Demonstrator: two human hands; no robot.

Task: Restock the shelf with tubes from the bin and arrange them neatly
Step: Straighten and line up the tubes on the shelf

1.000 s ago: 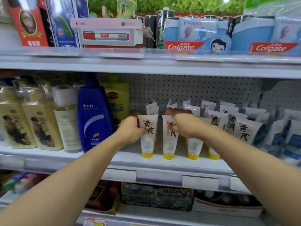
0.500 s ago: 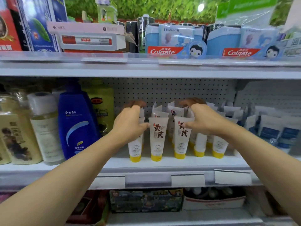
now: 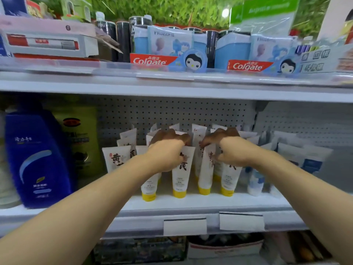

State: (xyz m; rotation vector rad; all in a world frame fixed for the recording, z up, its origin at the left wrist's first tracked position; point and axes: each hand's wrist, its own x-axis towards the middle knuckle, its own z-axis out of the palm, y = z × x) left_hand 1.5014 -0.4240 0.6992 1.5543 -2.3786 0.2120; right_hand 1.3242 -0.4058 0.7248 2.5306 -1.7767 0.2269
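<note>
Several white tubes with yellow caps stand cap-down in rows on the white middle shelf (image 3: 191,204). My left hand (image 3: 165,155) reaches into the rows with its fingers curled over the tube tops, and it grips a front tube (image 3: 180,178). Just to the right, my right hand (image 3: 228,150) curls round the top of another front tube (image 3: 205,178). One front tube (image 3: 112,159) stands free at the left end. Both hands' fingertips are hidden among the back tubes. No bin is in view.
A big blue bottle (image 3: 36,159) and a yellow-green bottle (image 3: 80,134) stand left of the tubes. White-and-blue tubes (image 3: 309,161) crowd the right. Colgate boxes (image 3: 150,61) fill the shelf above. Price tags (image 3: 184,226) line the shelf's front edge.
Both hands have moved inward along the row and now lie close together. The view has shifted left and nearer, and the leftmost front tube now stands free of my left hand.
</note>
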